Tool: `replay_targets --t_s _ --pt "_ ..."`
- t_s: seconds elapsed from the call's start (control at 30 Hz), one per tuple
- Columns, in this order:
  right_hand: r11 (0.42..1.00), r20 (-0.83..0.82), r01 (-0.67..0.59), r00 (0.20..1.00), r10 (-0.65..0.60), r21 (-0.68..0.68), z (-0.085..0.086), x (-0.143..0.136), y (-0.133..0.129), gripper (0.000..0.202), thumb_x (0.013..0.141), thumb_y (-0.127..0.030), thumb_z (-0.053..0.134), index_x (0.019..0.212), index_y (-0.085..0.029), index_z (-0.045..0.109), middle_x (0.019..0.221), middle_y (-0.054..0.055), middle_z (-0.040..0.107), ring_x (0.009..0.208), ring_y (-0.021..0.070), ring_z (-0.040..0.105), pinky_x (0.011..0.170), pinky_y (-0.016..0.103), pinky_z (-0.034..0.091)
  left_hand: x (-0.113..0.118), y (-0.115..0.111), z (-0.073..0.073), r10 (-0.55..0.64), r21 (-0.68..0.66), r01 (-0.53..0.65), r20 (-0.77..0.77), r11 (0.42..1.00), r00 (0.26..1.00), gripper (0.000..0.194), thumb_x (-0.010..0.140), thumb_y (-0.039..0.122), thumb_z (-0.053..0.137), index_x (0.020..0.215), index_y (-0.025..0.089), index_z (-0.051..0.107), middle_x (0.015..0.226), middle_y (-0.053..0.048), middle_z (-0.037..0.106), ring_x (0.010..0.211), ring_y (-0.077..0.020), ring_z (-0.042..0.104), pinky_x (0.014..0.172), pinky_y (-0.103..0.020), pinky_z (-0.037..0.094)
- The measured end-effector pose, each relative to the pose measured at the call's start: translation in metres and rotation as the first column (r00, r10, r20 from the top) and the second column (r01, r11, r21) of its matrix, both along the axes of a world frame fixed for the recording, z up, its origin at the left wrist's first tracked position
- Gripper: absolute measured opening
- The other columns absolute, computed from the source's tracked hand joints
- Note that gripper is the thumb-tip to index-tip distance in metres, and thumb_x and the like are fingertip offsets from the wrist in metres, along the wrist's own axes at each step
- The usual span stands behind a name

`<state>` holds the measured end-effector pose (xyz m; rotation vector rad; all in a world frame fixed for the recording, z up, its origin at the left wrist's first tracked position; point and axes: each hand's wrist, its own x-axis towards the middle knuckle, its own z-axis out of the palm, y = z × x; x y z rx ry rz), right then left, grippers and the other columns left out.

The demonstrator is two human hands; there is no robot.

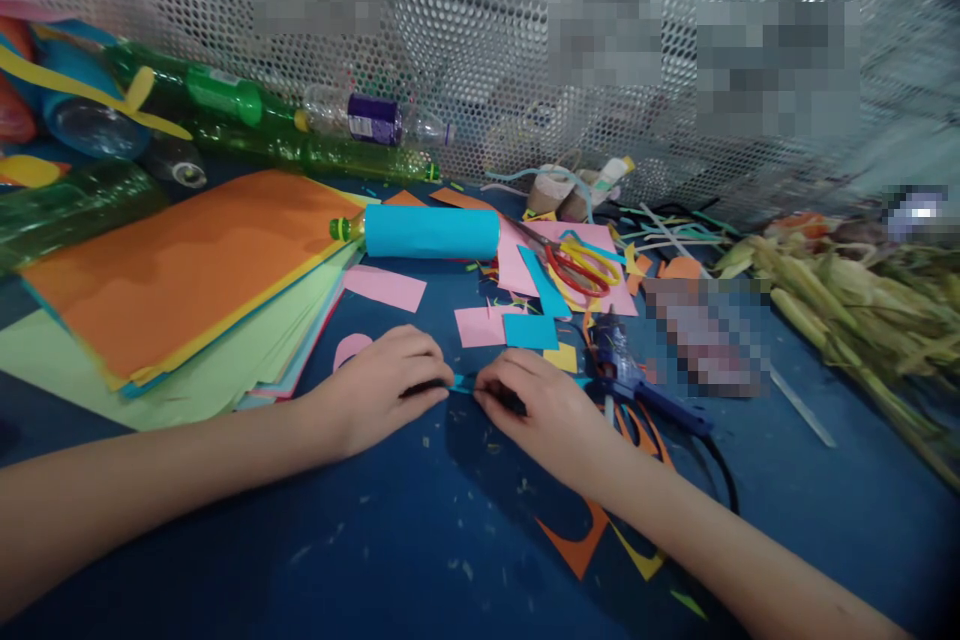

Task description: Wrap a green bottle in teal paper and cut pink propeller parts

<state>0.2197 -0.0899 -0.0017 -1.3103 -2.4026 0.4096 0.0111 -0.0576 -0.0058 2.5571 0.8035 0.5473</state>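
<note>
My left hand [397, 380] and my right hand [536, 405] are close together low over the blue table, fingers pinched. Between their fingertips runs a narrow strip of blue paper [463, 383], gripped from both sides. Just beyond lie a pink paper piece [480, 327] and a blue paper rectangle [530, 331]. Farther back, a bottle wrapped in blue paper [431, 232] lies on its side, its green cap pointing left. A dark blue glue gun [652, 397] rests to the right of my right hand.
Stacked coloured paper [195, 270] lies at left, near green plastic bottles [225, 100]. Red-handled scissors [574, 270] lie on pink paper. Cardboard rolls [551, 190] stand behind them. Corn husks [832, 290] cover the right side. Orange cut-outs [577, 540] lie under my right forearm.
</note>
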Motion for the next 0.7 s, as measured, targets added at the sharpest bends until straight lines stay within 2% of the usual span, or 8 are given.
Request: replay_targets --t_s 0.13,0.3,0.53,0.63,0.7 --pt "1.000 0.000 -0.003 1.000 0.003 0.010 -0.002 0.000 0.001 0.009 0.083 -0.016 0.050 0.079 -0.018 0.057 0.078 0.002 0.059 0.078 0.0143 0.053 0.070 0.027 0.042 0.004 0.000 0.002 -0.035 0.054 0.038 -0.045 0.998 0.998 0.017 0.088 0.023 0.047 0.093 0.017 0.062 0.088 -0.004 0.059 0.087 -0.0175 0.050 0.081 -0.032 0.039" --pt "1.000 -0.006 0.007 1.000 -0.007 0.005 -0.003 -0.001 -0.001 0.007 0.082 -0.015 0.051 0.078 -0.018 0.056 0.077 0.003 0.058 0.077 0.0151 0.053 0.071 0.028 0.042 0.010 -0.001 0.005 -0.098 0.230 0.133 -0.156 0.964 0.983 0.023 0.091 0.016 0.039 0.092 0.012 0.062 0.087 -0.007 0.059 0.087 -0.0192 0.050 0.078 -0.032 0.042" --pt "0.998 -0.066 0.019 0.998 -0.024 -0.066 0.004 -0.001 -0.002 0.008 0.083 -0.017 0.050 0.079 -0.019 0.057 0.079 0.002 0.059 0.079 0.0154 0.055 0.071 0.028 0.044 0.008 -0.003 -0.003 -0.096 0.339 0.177 -0.242 0.924 0.965 0.019 0.089 0.013 0.040 0.093 0.011 0.059 0.088 -0.008 0.058 0.086 -0.0204 0.049 0.078 -0.034 0.043" --pt "0.977 -0.156 0.145 0.973 -0.169 -0.154 0.014 0.004 0.001 0.014 0.087 -0.025 0.045 0.083 -0.020 0.057 0.078 0.002 0.061 0.072 0.0136 0.056 0.066 0.027 0.045 0.006 -0.003 0.002 -0.097 0.320 0.153 -0.184 0.935 0.978 0.022 0.091 0.014 0.037 0.095 0.011 0.058 0.088 -0.008 0.058 0.086 -0.0189 0.050 0.080 -0.032 0.043" --pt "0.923 -0.203 0.252 0.927 -0.317 -0.290 0.019 0.007 0.003 0.025 0.089 -0.035 0.041 0.077 -0.019 0.055 0.067 0.001 0.059 0.059 0.0120 0.054 0.056 0.025 0.044 0.006 -0.003 0.006 -0.070 0.312 0.105 -0.122 0.944 0.990 0.023 0.093 0.016 0.035 0.095 0.011 0.057 0.088 -0.007 0.059 0.086 -0.0176 0.051 0.080 -0.031 0.043"
